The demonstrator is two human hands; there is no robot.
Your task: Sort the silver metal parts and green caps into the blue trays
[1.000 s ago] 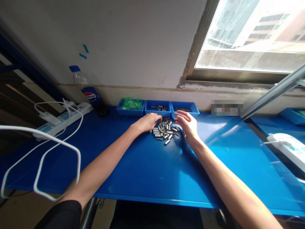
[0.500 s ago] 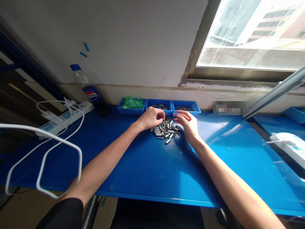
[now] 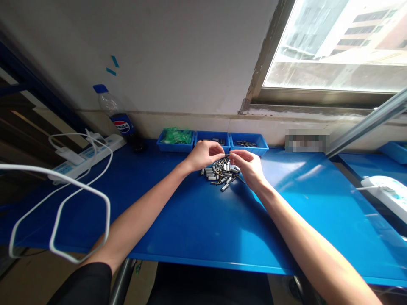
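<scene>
A pile of small silvery cylinders and thin dark pins point(image 3: 226, 174) lies on the blue table point(image 3: 197, 220). Over the pile's left back edge is my left hand point(image 3: 205, 156), thumb and fingers pinched together. My right hand point(image 3: 248, 165) is over the right side, its fingertips also pressed together, close to those of the left. Whatever either pinch holds is too small to make out. Behind the hands stand three blue trays: one with green pieces point(image 3: 176, 147), a middle one with grey parts point(image 3: 197, 137), partly hidden by my left hand, and one with thin pins point(image 3: 263, 149).
A cola bottle point(image 3: 122, 123) stands at the back left, beside a white power strip point(image 3: 73, 165). A white cable point(image 3: 108, 212) loops over the left side. Another power strip point(image 3: 389, 195) is at the right. A window and wall lie behind.
My right hand has moved left and its fingers have closed together. My left fingertips have stretched slightly right, so the two hands' fingertips are now nearly meeting.
</scene>
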